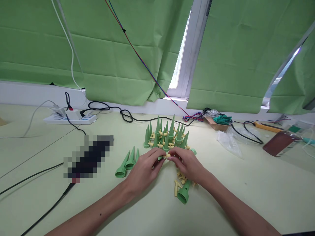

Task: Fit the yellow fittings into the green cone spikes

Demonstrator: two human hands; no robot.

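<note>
Pale tabletop (152,216); forearms (108,204) angled inward, hands (149,164) close together, pinching green-and-yellow piece (168,155).

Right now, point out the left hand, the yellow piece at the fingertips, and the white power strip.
Left hand (146,165): head view, back of the hand.
Yellow piece (168,155): head view, its exposed side.
White power strip (70,121): head view, front edge.

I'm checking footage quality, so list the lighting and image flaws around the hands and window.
Head view: bright window gap washed out between the green curtains; head view: soft shadow below the left forearm; head view: coarse pixelation hiding a dark object at left; head view: yellow piece between the left hand and right hand, too small for fine detail.
</note>
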